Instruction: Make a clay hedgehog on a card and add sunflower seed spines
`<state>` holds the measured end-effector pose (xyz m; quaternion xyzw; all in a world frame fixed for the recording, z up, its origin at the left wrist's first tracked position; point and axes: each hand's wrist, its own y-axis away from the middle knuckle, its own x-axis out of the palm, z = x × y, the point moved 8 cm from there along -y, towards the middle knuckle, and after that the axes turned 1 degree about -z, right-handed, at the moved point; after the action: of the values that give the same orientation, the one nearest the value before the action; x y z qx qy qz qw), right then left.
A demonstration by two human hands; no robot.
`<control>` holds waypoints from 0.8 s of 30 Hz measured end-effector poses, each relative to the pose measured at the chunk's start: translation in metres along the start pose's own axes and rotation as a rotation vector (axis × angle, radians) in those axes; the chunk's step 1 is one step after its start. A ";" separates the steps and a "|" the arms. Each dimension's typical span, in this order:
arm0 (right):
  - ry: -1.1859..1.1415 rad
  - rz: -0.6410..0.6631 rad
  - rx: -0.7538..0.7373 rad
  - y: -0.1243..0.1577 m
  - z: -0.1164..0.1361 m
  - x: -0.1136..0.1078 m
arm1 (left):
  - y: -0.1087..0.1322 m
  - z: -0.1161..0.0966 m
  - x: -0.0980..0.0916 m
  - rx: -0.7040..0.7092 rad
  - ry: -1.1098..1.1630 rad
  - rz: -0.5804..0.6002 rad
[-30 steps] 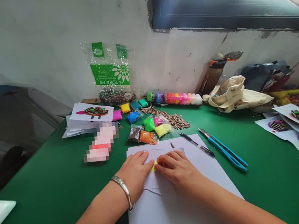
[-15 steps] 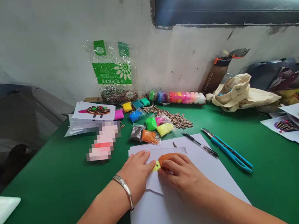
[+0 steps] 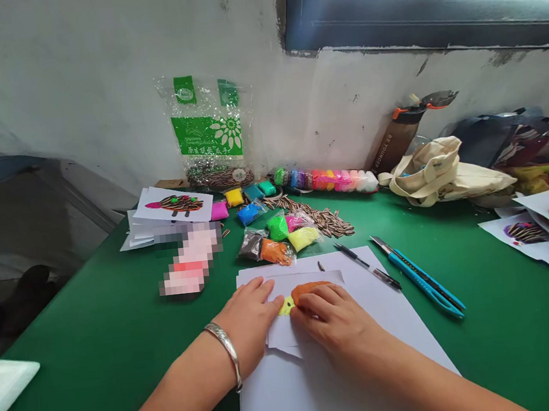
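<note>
just open: left grip (image 3: pixel 247 323) on paper (image 3: pixel 282 334), right grip (image 3: pixel 335 320) on clay (image 3: pixel 308 287), beside bagged clay (image 3: pixel 277 228)

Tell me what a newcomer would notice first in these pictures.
Bright packets of modelling clay catch the eye mid-table on the green table, beside a heap of striped sunflower seeds. Nearer the viewer, the left hand rests on white paper, while the right hand touches orange clay.

Green table (image 3: pixel 98 355), paper sheets (image 3: pixel 286 407), clay packets (image 3: pixel 277 228), sunflower seeds (image 3: pixel 328 221), blue utility knife (image 3: pixel 420 285)
</note>
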<state>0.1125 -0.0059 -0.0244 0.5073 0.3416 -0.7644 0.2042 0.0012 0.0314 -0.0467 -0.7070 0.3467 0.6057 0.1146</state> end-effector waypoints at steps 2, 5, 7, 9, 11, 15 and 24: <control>0.008 -0.018 -0.005 -0.001 0.002 0.000 | 0.001 0.002 -0.001 0.010 0.003 0.010; 0.043 -0.089 -0.013 -0.002 0.008 -0.005 | 0.003 0.006 -0.005 0.008 0.011 0.016; 0.061 -0.110 -0.016 -0.004 0.012 -0.006 | 0.004 0.007 -0.007 0.003 0.012 0.028; 0.063 -0.085 -0.010 -0.007 0.016 -0.003 | 0.005 0.004 -0.007 0.010 0.011 0.040; 0.069 -0.052 0.009 -0.009 0.019 -0.001 | 0.007 0.001 -0.007 0.022 0.009 0.047; 0.097 -0.039 0.049 -0.012 0.019 -0.001 | 0.010 -0.004 -0.009 0.041 0.007 0.052; 0.123 -0.047 0.028 -0.010 0.021 -0.003 | 0.011 -0.006 -0.007 0.021 0.022 0.048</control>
<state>0.0940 -0.0142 -0.0127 0.5480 0.3544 -0.7410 0.1578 -0.0015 0.0225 -0.0359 -0.7038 0.3711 0.5968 0.1038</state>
